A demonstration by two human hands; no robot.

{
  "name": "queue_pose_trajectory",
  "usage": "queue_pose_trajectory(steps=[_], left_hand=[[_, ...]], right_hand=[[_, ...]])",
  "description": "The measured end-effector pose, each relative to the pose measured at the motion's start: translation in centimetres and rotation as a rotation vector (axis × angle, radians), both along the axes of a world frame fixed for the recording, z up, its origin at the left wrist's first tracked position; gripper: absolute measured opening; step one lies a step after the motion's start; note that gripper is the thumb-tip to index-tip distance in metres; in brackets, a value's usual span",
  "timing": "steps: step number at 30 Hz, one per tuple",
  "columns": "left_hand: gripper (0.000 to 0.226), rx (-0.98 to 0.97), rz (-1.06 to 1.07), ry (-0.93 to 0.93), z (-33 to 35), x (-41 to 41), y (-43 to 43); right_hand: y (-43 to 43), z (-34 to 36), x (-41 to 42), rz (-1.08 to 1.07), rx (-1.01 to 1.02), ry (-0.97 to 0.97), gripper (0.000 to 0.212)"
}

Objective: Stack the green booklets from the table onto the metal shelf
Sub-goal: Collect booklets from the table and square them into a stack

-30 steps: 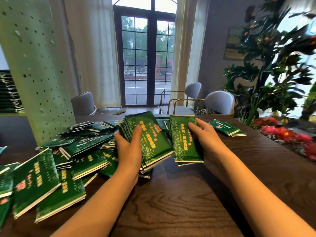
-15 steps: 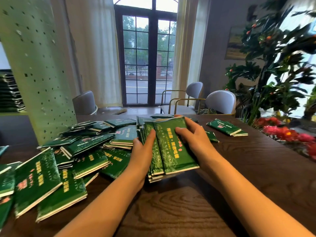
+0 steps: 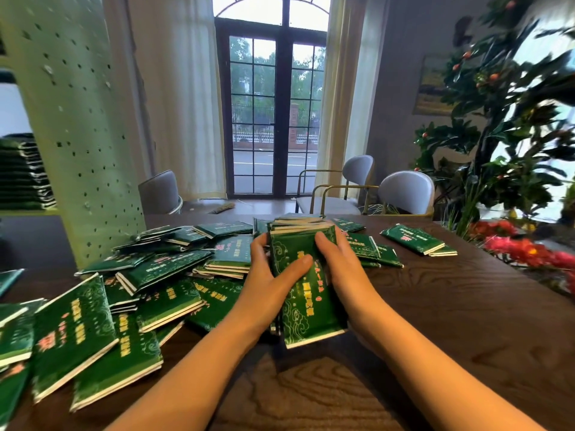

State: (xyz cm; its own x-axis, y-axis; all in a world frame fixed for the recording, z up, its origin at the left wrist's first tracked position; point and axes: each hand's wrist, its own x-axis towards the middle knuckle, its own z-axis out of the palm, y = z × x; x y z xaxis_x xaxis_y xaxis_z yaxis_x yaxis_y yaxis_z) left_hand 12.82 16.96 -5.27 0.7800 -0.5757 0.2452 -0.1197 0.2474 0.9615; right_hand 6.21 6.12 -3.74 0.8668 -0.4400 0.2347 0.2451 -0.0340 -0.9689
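Observation:
A thick stack of green booklets [image 3: 306, 293] stands between my hands above the dark wooden table [image 3: 451, 321]. My left hand [image 3: 270, 275] grips its left side, thumb across the top cover. My right hand [image 3: 339, 262] grips its right side, fingers curled over the far top edge. Several loose green booklets [image 3: 161, 275] lie scattered over the table's left half, and a few more [image 3: 417, 239] lie to the right. The pale green perforated metal shelf panel [image 3: 77, 119] rises at the left, with stacked booklets [image 3: 21, 172] on its shelf at the far left.
Grey chairs [image 3: 404, 191] stand behind the table's far edge. A leafy plant [image 3: 497, 135] with red flowers [image 3: 529, 250] crowds the right side. A glazed door [image 3: 273, 119] and curtains fill the back wall. Bare wood shows near me.
My right hand laid its booklet onto the bundle held by my left hand, and both hands squared the stack together and drew it nearer the middle.

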Motion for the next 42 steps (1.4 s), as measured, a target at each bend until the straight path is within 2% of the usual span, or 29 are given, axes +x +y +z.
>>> queue_pose_trajectory(steps=[3, 7, 11, 16, 19, 23, 26, 29, 35, 38, 42], left_hand=[[0.086, -0.018, -0.017, -0.053, 0.1, 0.4, 0.3], [0.066, -0.013, -0.07, -0.1, -0.2, 0.5, 0.3], [0.085, -0.065, -0.12, -0.059, -1.0, -0.3, -0.5], [0.108, -0.066, -0.203, -0.026, -1.4, -0.7, -0.6], [0.123, -0.072, -0.204, 0.0, -1.4, -1.0, -0.7], [0.126, -0.125, -0.183, 0.041, -1.4, -1.0, -0.9], [0.122, -0.109, -0.178, 0.014, -1.6, -1.1, -1.0], [0.117, -0.011, -0.168, -0.063, -1.9, -0.9, -1.0], [0.084, 0.243, -0.078, -0.243, -2.0, -0.2, -0.7], [0.065, 0.277, -0.081, -0.263, -2.0, -0.3, -0.6], [0.059, 0.292, -0.064, -0.28, -2.2, -0.5, -0.7]], right_hand=[[0.2, 0.3, -0.4, -0.054, -0.072, -0.133, 0.052], [0.3, -0.3, -0.2, -0.078, -0.094, -0.212, 0.063], [0.0, -0.3, -0.2, -0.117, -0.073, -0.226, 0.077], [-0.3, 0.0, -0.2, -0.185, -0.009, -0.296, 0.058], [-0.1, 0.0, -0.2, -0.18, -0.039, -0.266, 0.067], [0.0, 0.0, -0.1, -0.163, -0.058, -0.263, 0.069], [-0.3, -0.2, 0.1, -0.192, -0.048, -0.275, 0.074], [-0.4, -0.4, 0.1, -0.244, -0.076, -0.303, 0.067], [-0.6, -0.9, 0.3, -0.281, -0.157, -0.311, 0.075], [-0.7, -1.1, 0.5, -0.299, -0.158, -0.284, 0.069], [-0.5, -1.1, 0.7, -0.318, -0.133, -0.27, 0.062]])
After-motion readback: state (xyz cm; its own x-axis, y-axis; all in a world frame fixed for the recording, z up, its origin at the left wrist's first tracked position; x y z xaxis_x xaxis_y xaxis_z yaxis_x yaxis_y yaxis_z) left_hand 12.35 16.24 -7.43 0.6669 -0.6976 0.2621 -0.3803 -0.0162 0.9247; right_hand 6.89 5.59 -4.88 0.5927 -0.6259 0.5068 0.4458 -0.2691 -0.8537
